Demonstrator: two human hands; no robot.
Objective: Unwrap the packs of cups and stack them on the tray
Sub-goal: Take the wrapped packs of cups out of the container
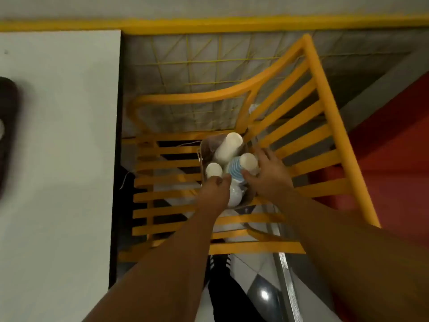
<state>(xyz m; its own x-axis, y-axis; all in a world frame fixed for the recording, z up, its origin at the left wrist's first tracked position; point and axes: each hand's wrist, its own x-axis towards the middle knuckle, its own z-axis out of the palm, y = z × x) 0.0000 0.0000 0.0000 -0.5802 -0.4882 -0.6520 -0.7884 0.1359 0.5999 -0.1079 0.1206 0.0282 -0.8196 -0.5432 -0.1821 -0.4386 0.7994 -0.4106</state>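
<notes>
A brown paper bag (204,156) stands on the seat of an orange slatted chair (167,196). Several wrapped packs of white cups stick up out of it: a tall pack (228,147) at the back, a short pack (213,170) at the left, and a pack with blue wavy stripes (236,169) at the right. My left hand (214,190) is at the bag's near edge with its fingers curled beside the short pack; what it holds is hidden. My right hand (267,175) wraps around the striped pack. A dark tray (8,135) lies at the far left on the white table.
The white table (60,159) fills the left side, its dark edge next to the chair. The chair's slatted back (308,126) rises on the right. A yellow wire grid (197,66) and yellow rail lie behind. A red wall (394,147) is at the right.
</notes>
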